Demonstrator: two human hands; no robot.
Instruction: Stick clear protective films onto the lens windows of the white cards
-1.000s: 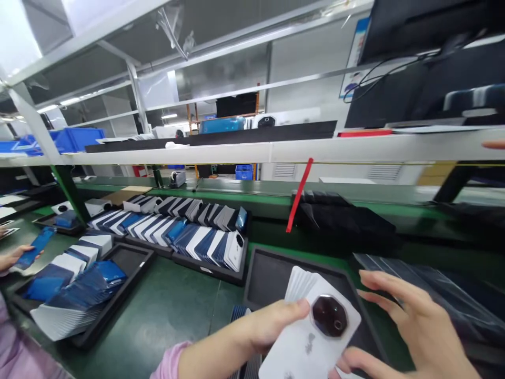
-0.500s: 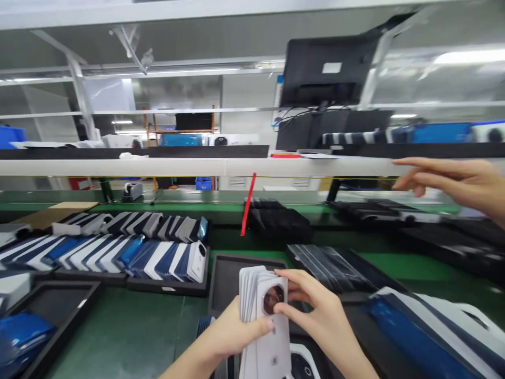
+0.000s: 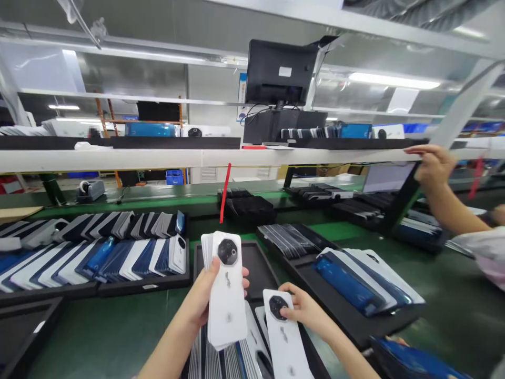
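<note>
My left hand [image 3: 202,295] is wrapped round a small stack of white phone back covers [image 3: 229,302], the front one showing its round dark camera ring. In my right hand [image 3: 305,310], thumb and fingers pinch the upper edge of a single white phone back cover [image 3: 284,345]. Apart from the stack, this cover slants to its right and lower. Below both hands, a row of phone back covers [image 3: 199,358] stands on edge, partly hidden by the stack. Just behind the stack lies a black tray [image 3: 258,263].
Filled trays of white and blue covers [image 3: 134,258] stand at left. To the right, a black tray [image 3: 343,321] carries fanned blue and white covers [image 3: 374,279]. Another person's hand [image 3: 434,163] touches the white shelf rail [image 3: 335,156]. A monitor [image 3: 281,73] stands above.
One white cover has come away from the stack in my right hand, down and to the right. My left hand keeps the others. The view has swung right; the other person's hand now touches the rail.
</note>
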